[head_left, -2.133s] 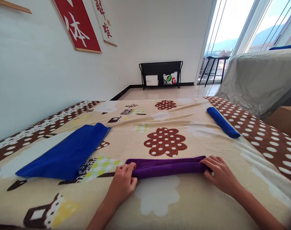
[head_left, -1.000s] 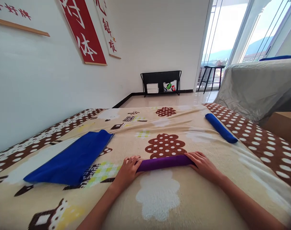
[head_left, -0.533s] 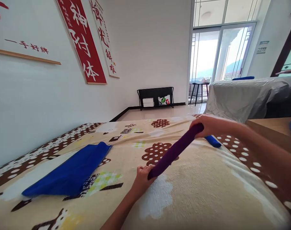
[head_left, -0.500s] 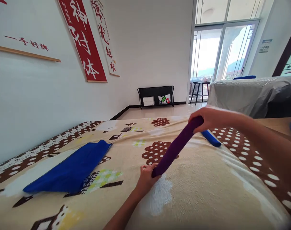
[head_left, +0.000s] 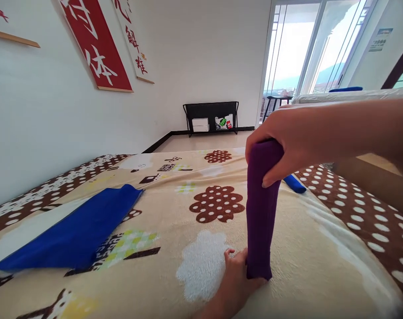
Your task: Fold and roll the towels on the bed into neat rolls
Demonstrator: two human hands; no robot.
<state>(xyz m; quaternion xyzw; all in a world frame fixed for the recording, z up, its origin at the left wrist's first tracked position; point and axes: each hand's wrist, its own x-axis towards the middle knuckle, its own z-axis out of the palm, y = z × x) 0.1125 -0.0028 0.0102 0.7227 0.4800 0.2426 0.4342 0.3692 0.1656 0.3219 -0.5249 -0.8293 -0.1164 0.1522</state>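
Note:
A long, folded purple cloth (head_left: 261, 212) stands nearly upright above the patterned blanket (head_left: 308, 248). My right hand (head_left: 281, 141) grips its top end, with the thumb across the near face and the fingers over the far side. At its bottom end is my left hand (head_left: 236, 279), wrapped around the lower edge, the thumb under it. To the left, a flat blue cloth (head_left: 85, 226) lies spread on the blanket. A rolled blue cloth (head_left: 294, 184) rests beyond the purple one, partly hidden by my right hand.
A black rack (head_left: 211, 116) holding a white box and a bag stands by the far wall. Behind my right arm is a plastic-covered piece of furniture (head_left: 321, 96), near a dark stool (head_left: 274, 104) and glass doors. Red-and-white scrolls (head_left: 102, 48) hang at left.
The purple cloth has turned from a slant to nearly upright and come closer. My left hand has moved right and down, while my right hand has come nearer. The view has tilted downward.

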